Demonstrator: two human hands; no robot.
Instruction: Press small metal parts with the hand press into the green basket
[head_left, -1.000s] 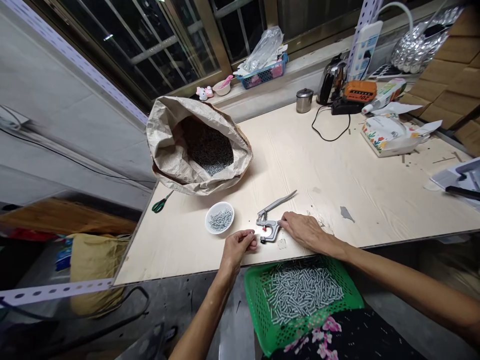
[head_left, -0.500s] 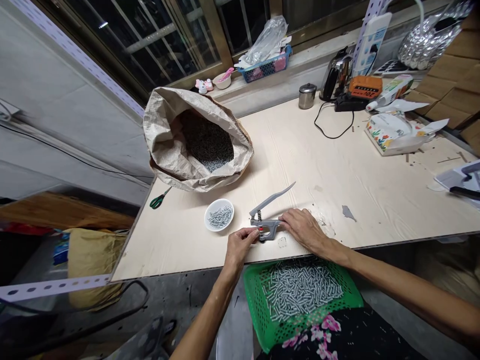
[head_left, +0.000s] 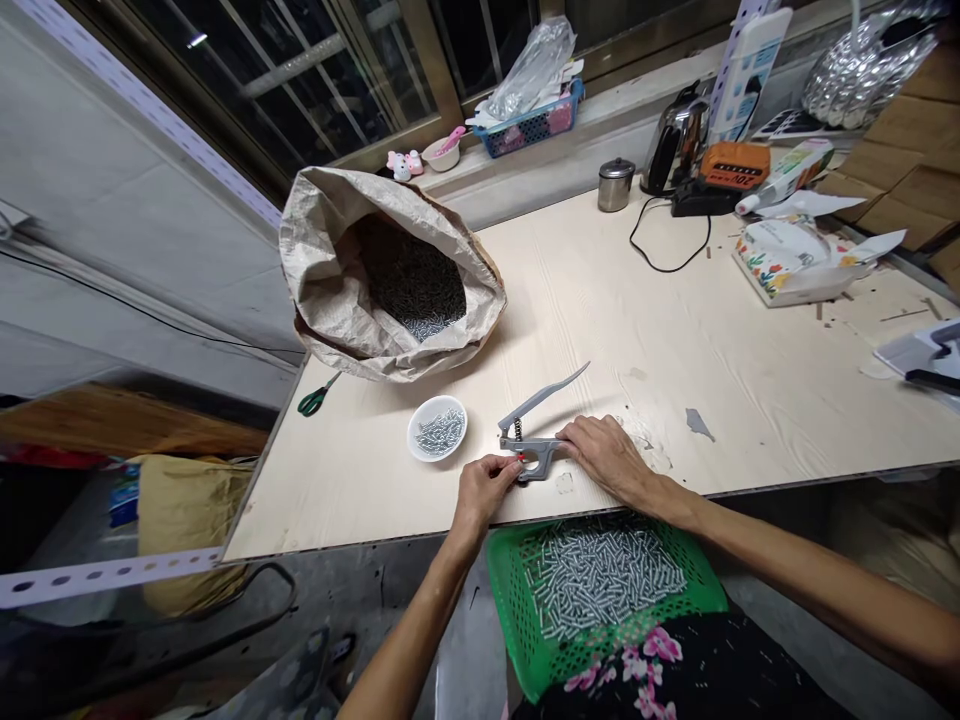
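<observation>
Grey hand pliers [head_left: 534, 430] rest near the front edge of the pale wooden table [head_left: 750, 380], the upper handle raised. My right hand [head_left: 604, 455] lies on the lower handle, fingers curled over it. My left hand [head_left: 484, 490] is pinched shut at the pliers' jaws on a small part I cannot make out. A small white bowl [head_left: 437, 428] of metal pieces stands just left of the pliers. Below the table edge, on my lap, a green basket [head_left: 517, 620] holds several silvery tubes.
An open paper sack [head_left: 330, 290] full of small metal parts stands at the back left, green-handled scissors [head_left: 316, 398] beside it. Far right are a kettle [head_left: 675, 135], a metal tin [head_left: 615, 185], an orange device [head_left: 724, 165] with a black cable, and a tissue pack [head_left: 787, 265].
The pliers were tilted up onto the lower handle and their upper handle rose. My left hand moved right, bringing its pinch to the jaws. The right hand kept its place.
</observation>
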